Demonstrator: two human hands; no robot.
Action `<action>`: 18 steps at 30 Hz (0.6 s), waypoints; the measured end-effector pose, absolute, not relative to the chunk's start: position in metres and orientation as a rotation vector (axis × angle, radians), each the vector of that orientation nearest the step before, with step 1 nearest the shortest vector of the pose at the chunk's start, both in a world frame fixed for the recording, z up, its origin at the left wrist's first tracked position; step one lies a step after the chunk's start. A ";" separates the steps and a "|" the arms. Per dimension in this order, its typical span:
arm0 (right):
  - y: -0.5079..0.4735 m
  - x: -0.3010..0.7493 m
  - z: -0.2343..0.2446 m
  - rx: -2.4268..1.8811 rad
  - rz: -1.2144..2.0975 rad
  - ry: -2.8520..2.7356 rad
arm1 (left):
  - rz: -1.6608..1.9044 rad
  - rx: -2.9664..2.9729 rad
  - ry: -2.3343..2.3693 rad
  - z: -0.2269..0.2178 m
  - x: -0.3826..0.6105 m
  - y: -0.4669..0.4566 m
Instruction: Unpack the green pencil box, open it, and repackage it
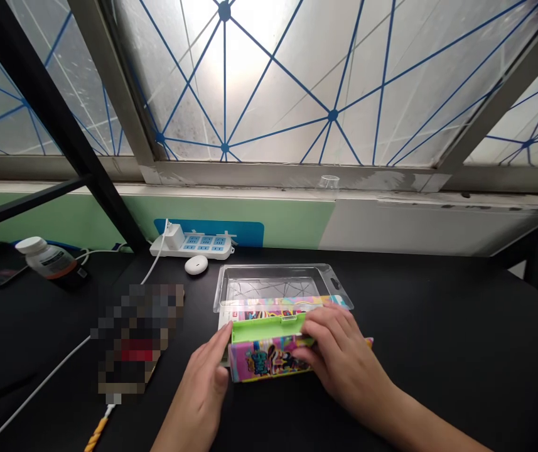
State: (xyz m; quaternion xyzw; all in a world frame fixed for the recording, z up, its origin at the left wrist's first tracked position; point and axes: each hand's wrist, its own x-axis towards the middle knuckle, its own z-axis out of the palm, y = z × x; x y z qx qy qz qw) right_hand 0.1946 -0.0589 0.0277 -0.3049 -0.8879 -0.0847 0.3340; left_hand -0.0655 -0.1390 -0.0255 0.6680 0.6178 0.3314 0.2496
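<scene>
A colourful pencil case [269, 361] with a cartoon print and a bright green inside stands on the black desk in front of me. Its lid is raised at the back, and a small clear catch shows on the green edge. My right hand [339, 351] grips the right part of the case, fingers curled over the top and thumb at the front; it hides that end. Against the left end rest the outstretched fingertips of my left hand [205, 383], not wrapped round it. Behind the case lies a clear plastic tray [273, 271], partly overlapped by the printed lid.
Left of my hands is a blurred-out phone-like object [137, 345] with a cable. A white power strip [207, 247], a round white case [196, 265] and a white-capped bottle [52, 260] stand farther back. A clear cup [329, 182] sits on the window sill.
</scene>
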 end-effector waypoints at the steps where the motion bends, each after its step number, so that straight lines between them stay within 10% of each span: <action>1: -0.064 0.199 0.033 -0.735 -0.226 -2.353 | 0.910 1.772 1.664 -0.025 -0.067 -0.140; 18: -0.076 0.323 -0.022 -1.382 0.535 -2.469 | 0.841 1.860 1.738 -0.031 -0.070 -0.135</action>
